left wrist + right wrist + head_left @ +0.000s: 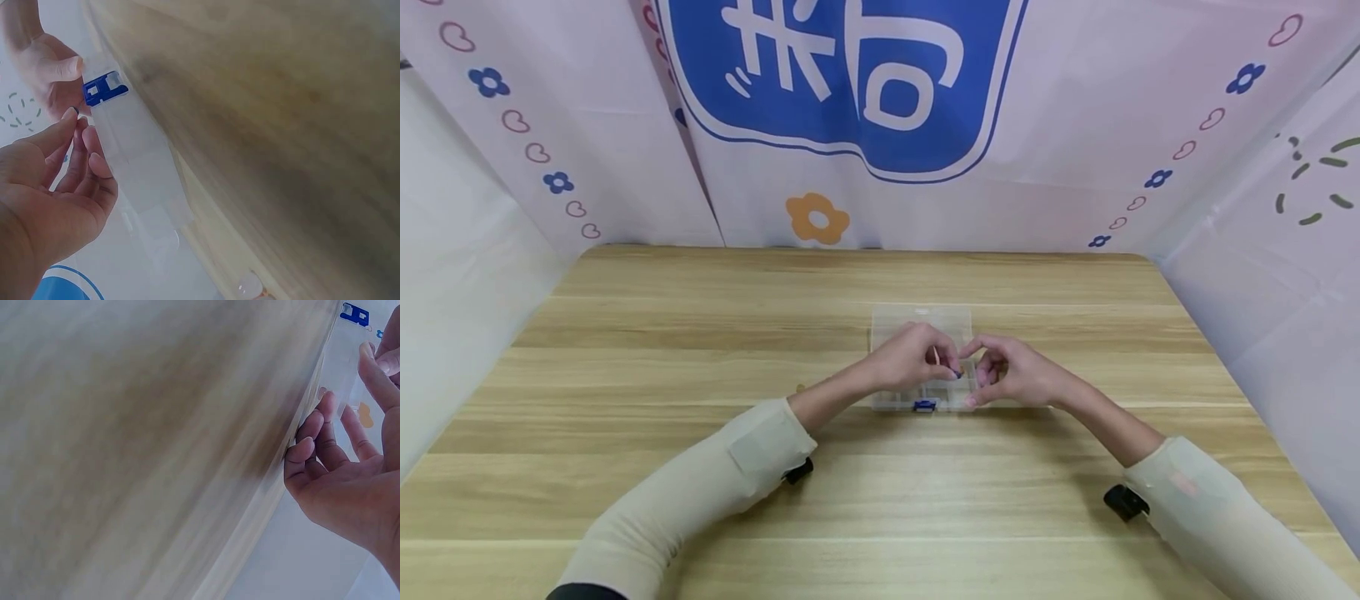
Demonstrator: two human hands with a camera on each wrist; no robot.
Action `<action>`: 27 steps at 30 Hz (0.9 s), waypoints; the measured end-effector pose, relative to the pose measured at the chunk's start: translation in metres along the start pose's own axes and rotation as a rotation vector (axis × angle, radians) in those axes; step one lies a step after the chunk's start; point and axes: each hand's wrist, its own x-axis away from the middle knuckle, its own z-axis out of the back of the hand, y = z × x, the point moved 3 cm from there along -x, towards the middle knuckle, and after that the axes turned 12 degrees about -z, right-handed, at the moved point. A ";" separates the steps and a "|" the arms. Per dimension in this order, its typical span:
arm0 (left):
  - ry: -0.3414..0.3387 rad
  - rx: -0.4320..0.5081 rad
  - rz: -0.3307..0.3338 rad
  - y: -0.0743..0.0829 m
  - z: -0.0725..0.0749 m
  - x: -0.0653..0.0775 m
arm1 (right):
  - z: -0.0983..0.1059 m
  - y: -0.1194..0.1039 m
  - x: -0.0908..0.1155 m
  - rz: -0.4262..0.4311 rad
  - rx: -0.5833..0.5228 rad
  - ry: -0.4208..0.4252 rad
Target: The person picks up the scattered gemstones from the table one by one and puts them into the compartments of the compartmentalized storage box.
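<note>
A clear plastic compartment box lies on the table with its lid raised at the back and a blue latch on its front. Over the right part of the box, my left hand pinches a small dark blue piece between thumb and fingertips; too little of it shows to tell its kind. My right hand holds the box's right end, thumb at the front corner and index finger reaching toward the back. Its other fingers curl beside that end in the right wrist view.
The wooden table runs back to a white printed curtain. A small tan item shows partly behind the left forearm. Clear round pieces lie near the box's left end in the left wrist view.
</note>
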 end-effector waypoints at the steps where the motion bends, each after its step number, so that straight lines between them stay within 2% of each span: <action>1: 0.001 0.003 0.001 0.000 0.000 0.000 | 0.000 0.000 0.000 -0.001 0.000 0.000; 27: -0.042 -0.006 0.028 -0.003 -0.010 -0.001 | 0.000 -0.001 0.000 -0.009 0.014 0.012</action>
